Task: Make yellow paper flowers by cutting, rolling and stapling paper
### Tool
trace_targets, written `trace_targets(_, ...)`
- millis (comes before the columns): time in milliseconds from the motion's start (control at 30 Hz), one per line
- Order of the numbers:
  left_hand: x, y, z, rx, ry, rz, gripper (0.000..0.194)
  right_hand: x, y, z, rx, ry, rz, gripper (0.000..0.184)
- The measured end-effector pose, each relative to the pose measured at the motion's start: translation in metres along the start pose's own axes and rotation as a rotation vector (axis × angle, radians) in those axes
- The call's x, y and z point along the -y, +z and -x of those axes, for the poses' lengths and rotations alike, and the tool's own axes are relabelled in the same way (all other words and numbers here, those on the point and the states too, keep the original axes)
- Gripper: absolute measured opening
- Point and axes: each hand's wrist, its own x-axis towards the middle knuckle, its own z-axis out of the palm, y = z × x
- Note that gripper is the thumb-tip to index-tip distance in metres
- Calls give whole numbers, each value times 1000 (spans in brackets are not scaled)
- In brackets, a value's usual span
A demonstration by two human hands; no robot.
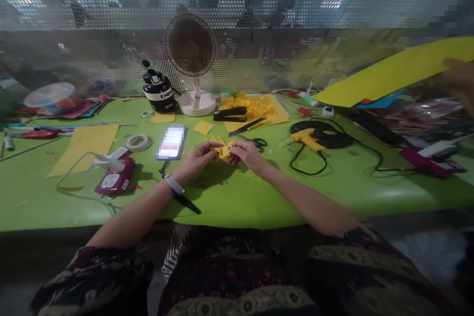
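Observation:
Both hands meet over the green table around a small yellow paper flower (222,150). Its left side is pinched by my left hand (202,154), fingers closed. My right hand (246,155) grips the other side with closed fingertips. The parts of the paper under the fingers are hidden. Just beyond my right hand lie black-handled scissors (259,142) and a yellow-and-black cutter (249,125). A black stapler (230,114) sits in front of a heap of crumpled orange-yellow paper pieces (255,105). A lit phone (171,142) lies left of my left hand.
A yellow glue gun (309,139) with its cord lies to the right. A white fan (197,102) and black bottle (159,96) stand at the back. Purple power strips (115,177) are at both sides. Another person's hand (459,76) holds a yellow sheet (403,71) at right.

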Motion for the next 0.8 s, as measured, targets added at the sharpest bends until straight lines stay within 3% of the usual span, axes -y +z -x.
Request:
trace_targets(233, -5, 0, 1, -11, -29, 35, 30, 3, -1, -1, -16, 3, -23, 15)
trace_targets(533, -4, -1, 1, -10, -52, 20, 29, -1, -2, -2, -5, -22, -15, 25)
trace_targets(800, -2, -1, 2, -6, -18, -26, 29, -2, -2, -3, -17, -25, 27, 20)
